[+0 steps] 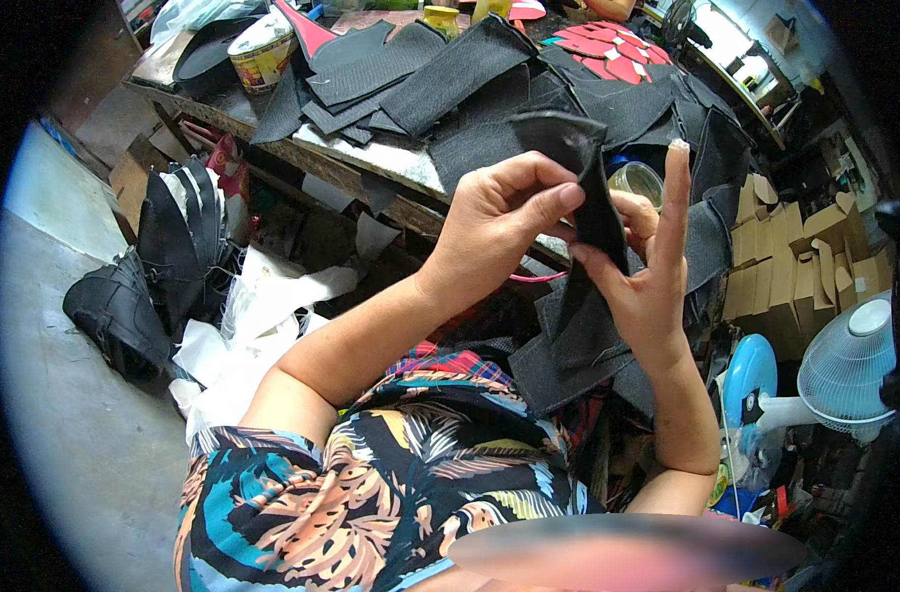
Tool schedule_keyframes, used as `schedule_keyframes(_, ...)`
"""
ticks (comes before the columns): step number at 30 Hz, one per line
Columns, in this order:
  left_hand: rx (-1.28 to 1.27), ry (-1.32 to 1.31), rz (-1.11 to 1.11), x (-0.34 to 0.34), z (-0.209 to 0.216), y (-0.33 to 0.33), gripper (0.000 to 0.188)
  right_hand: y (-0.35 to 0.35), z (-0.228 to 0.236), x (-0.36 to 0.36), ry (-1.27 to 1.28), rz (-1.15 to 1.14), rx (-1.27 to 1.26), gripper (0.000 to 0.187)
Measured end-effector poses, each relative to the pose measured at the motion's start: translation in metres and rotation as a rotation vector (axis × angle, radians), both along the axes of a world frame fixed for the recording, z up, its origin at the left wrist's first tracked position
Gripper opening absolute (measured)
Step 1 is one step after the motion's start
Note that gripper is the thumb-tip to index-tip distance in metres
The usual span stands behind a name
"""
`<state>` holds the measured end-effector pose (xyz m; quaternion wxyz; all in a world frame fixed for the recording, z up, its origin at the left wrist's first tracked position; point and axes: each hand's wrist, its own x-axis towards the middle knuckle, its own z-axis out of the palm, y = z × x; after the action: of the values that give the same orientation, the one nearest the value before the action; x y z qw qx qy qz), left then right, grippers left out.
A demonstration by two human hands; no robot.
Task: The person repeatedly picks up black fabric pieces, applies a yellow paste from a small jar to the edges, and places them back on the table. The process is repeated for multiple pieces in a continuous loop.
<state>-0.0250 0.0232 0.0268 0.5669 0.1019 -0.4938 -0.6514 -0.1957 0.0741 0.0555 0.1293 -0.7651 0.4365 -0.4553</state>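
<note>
Between my hands, above the near edge of the workbench, is a folded black piece of material (596,197), perhaps fabric or leather. My left hand (514,212) pinches its left side between thumb and fingers. On the other side, my right hand (649,261) grips it with the thumb and bent fingers. The right index finger points straight up, with something whitish on its tip. Just behind the right hand stands a glass jar (639,180), partly hidden. Flat black cut pieces (460,84) overlap in piles across the bench, and more black pieces (583,345) lie close to my lap.
A yellow-labelled tub (262,51) stands at the bench's far left. Red pieces (618,49) are heaped at the back. Cardboard boxes (790,261) and a white-and-blue fan (850,365) are at right. Black bundles (174,247) and white scraps (262,316) lie at left.
</note>
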Motion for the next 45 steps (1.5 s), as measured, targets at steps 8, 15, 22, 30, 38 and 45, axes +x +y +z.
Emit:
schedule_keyframes(8, -0.2, -0.484, 0.365, 0.032, -0.003, -0.03, 0.013, 0.004, 0.028, -0.02, -0.023, -0.102, 0.123, 0.09)
schedule_keyframes(15, -0.211, -0.288, 0.02, 0.02, -0.001, -0.008, 0.012, -0.008, -0.002, -0.002, -0.176, 0.111, 0.105, 0.111)
schedule_keyframes(22, -0.228, -0.679, 0.315, 0.039, -0.004, -0.031, 0.016, -0.009, 0.005, -0.023, -0.149, -0.061, 0.049, 0.092)
schedule_keyframes(30, -0.464, -0.729, 0.319, 0.028, 0.006, -0.001, 0.046, -0.001, 0.003, -0.011, 0.113, -0.056, -0.169, 0.09)
schedule_keyframes(38, 0.308, -0.422, -0.236, 0.019, -0.006, -0.009, 0.033, -0.004, 0.017, -0.003, 0.088, 0.104, 0.061, 0.066)
schedule_keyframes(45, 0.322, -0.33, -0.401, 0.022, -0.004, -0.008, 0.04, -0.025, 0.029, -0.024, 0.763, -0.096, -0.429, 0.055)
